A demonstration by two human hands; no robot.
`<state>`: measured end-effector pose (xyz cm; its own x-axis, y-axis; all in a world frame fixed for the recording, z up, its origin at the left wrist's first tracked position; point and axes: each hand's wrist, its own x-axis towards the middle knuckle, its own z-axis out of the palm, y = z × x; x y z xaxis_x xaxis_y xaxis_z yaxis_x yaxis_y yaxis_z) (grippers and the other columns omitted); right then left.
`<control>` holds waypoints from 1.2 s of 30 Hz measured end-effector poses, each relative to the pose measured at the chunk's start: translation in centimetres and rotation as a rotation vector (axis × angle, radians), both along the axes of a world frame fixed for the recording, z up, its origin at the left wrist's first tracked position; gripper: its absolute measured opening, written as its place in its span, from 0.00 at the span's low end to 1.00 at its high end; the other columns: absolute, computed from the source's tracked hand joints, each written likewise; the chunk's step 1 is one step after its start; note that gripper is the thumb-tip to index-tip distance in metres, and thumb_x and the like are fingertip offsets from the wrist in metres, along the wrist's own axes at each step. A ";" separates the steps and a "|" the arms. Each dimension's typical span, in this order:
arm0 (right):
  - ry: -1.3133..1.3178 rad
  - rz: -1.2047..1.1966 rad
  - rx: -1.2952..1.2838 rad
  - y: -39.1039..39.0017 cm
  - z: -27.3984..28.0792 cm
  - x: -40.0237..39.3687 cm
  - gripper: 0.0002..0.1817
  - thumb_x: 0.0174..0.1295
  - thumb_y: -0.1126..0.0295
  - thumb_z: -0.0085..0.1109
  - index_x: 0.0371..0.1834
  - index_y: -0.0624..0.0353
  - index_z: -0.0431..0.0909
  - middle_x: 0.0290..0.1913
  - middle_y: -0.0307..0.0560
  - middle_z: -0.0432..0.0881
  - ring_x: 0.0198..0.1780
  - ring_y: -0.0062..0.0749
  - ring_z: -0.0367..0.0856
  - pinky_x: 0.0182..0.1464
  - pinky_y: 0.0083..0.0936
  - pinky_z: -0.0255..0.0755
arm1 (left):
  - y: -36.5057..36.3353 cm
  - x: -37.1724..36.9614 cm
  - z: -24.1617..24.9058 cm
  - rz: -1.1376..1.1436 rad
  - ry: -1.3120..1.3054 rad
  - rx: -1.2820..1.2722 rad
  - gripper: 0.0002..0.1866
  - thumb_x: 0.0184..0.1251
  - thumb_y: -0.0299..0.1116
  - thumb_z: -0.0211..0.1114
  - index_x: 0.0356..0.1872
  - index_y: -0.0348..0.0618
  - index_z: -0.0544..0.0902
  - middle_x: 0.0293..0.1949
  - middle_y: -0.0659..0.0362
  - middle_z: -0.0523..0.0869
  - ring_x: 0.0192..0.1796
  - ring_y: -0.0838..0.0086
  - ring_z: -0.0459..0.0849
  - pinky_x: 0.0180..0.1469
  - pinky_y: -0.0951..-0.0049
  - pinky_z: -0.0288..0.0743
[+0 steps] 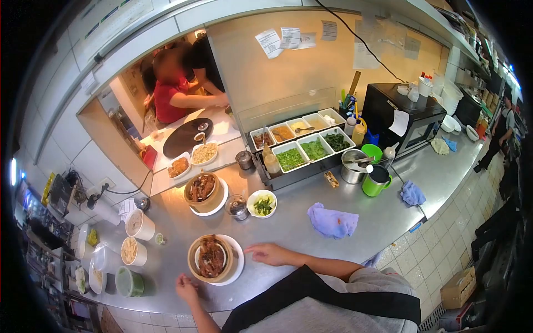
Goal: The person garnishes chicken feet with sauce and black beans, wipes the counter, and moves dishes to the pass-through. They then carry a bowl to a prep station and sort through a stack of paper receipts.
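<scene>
A bamboo steamer (194, 259) of dark braised meat (211, 257), seemingly chicken feet, sits on a white plate (237, 265) right in front of me. At the plate's right edge is my right hand (268, 254), fingers stretched out with the tips right at the rim. My left hand (187, 289) hovers by the counter's near edge, just left of the steamer, its fingers curled in with nothing showing in them. Farther back stands a second steamer (201, 188) of similar meat on its own white plate (221, 203).
A glass jar (237, 206) and a bowl of greens (261, 204) stand beyond the plate. Tubs (133, 251) line the left side. A purple cloth (332, 220) lies to the right, below the topping trays (315, 149). People (169, 100) work behind the hatch.
</scene>
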<state>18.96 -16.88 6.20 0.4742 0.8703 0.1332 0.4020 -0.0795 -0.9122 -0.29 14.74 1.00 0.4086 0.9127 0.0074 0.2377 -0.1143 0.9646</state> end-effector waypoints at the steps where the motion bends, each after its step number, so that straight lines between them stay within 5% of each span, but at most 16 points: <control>1: -0.182 -0.067 0.029 -0.8 0.1 0.4 0.18 0.62 0.70 0.54 0.56 0.54 0.74 0.52 0.50 0.78 0.52 0.38 0.77 0.55 0.30 0.69 | 1.2 -0.3 -0.7 0.037 0.014 0.059 0.10 0.70 0.30 0.51 0.41 0.37 0.78 0.19 0.61 0.77 0.14 0.80 0.72 0.15 0.79 0.64; 3: -0.545 -0.202 0.085 -3.6 0.7 2.4 0.14 0.59 0.70 0.56 0.49 0.54 0.79 0.49 0.50 0.80 0.48 0.41 0.78 0.51 0.33 0.72 | 2.9 -1.1 -1.9 0.090 0.015 0.138 0.09 0.69 0.31 0.52 0.41 0.38 0.78 0.19 0.62 0.76 0.15 0.81 0.70 0.16 0.79 0.63; 7: -0.779 -0.439 -0.159 -12.3 2.2 4.6 0.11 0.57 0.65 0.58 0.41 0.53 0.82 0.52 0.48 0.79 0.50 0.42 0.78 0.56 0.37 0.68 | 3.0 -1.1 -2.9 0.109 -0.024 0.244 0.09 0.69 0.32 0.53 0.41 0.38 0.78 0.19 0.62 0.75 0.16 0.82 0.68 0.18 0.80 0.62; 12: -0.838 -0.462 -0.426 -21.1 0.9 4.3 0.18 0.55 0.64 0.59 0.50 0.48 0.78 0.61 0.44 0.73 0.58 0.41 0.72 0.59 0.41 0.62 | 2.1 -0.9 -1.7 0.128 -0.005 0.247 0.10 0.69 0.33 0.53 0.40 0.38 0.79 0.19 0.63 0.75 0.18 0.82 0.68 0.19 0.79 0.62; 18: -0.869 -0.718 -0.349 -19.6 -1.9 5.0 0.21 0.52 0.66 0.62 0.52 0.44 0.77 0.59 0.45 0.72 0.56 0.45 0.71 0.57 0.42 0.63 | 3.5 -0.8 -2.7 0.156 0.074 0.305 0.11 0.68 0.35 0.55 0.36 0.36 0.81 0.19 0.62 0.77 0.19 0.80 0.71 0.21 0.76 0.65; 23: -0.742 -0.701 -0.402 -19.6 -1.4 6.3 0.21 0.49 0.65 0.64 0.51 0.44 0.77 0.56 0.46 0.73 0.55 0.43 0.72 0.55 0.40 0.64 | 3.2 0.3 0.2 0.159 0.165 0.228 0.13 0.67 0.35 0.56 0.37 0.35 0.81 0.22 0.60 0.80 0.23 0.77 0.74 0.26 0.74 0.69; 27: -0.597 -0.614 -0.609 -19.1 2.1 6.4 0.22 0.49 0.63 0.65 0.51 0.44 0.77 0.55 0.49 0.73 0.55 0.44 0.71 0.54 0.41 0.64 | 5.3 0.7 -2.0 0.216 0.149 0.350 0.12 0.66 0.35 0.57 0.36 0.35 0.81 0.23 0.58 0.82 0.24 0.75 0.76 0.29 0.71 0.71; 30: -0.864 -0.661 -0.398 -19.1 0.8 6.2 0.23 0.49 0.62 0.65 0.52 0.45 0.77 0.58 0.53 0.71 0.58 0.46 0.70 0.57 0.43 0.63 | 5.1 0.7 -2.3 0.233 0.150 0.371 0.12 0.66 0.34 0.57 0.36 0.35 0.82 0.24 0.58 0.82 0.25 0.74 0.77 0.31 0.71 0.72; 36: -0.949 -0.777 -0.388 -18.4 -0.3 6.1 0.23 0.52 0.62 0.63 0.54 0.51 0.76 0.64 0.55 0.67 0.63 0.49 0.66 0.64 0.45 0.57 | 4.6 0.9 -2.0 0.239 0.110 0.366 0.12 0.65 0.34 0.57 0.37 0.34 0.81 0.25 0.57 0.83 0.25 0.74 0.77 0.30 0.72 0.72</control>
